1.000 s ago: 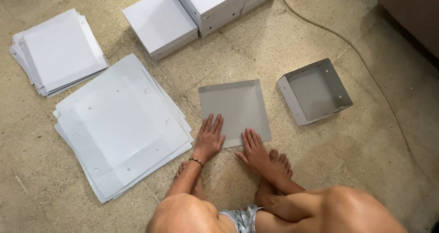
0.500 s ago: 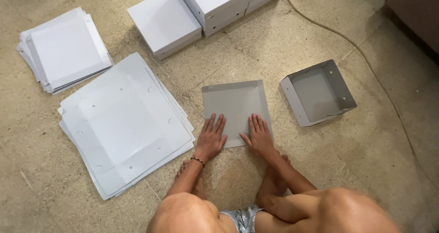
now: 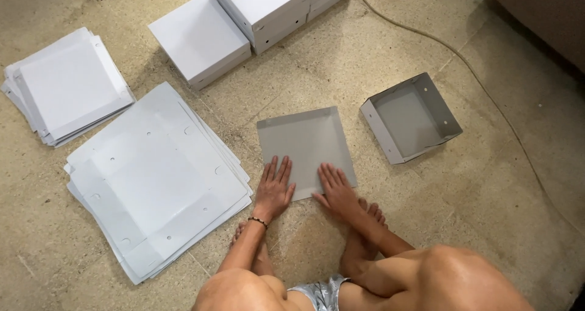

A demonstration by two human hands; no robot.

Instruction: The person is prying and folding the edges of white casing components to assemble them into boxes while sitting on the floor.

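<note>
stacked white boxes [image 3: 277, 6] cut off at top

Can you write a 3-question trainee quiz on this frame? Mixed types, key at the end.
1. True or false: both hands lie flat on the grey sheet.
2. The open grey box sits on which side of the sheet? A) the person's left B) the person's right C) on top of it
3. Fill in: the bracelet is on the ____ wrist.

Key:
1. True. The left hand and right hand press palm-down on the sheet's near edge.
2. B. It stands apart from the sheet, on the floor.
3. Left. The big stack of flat white blanks lies just beyond that arm.
</note>
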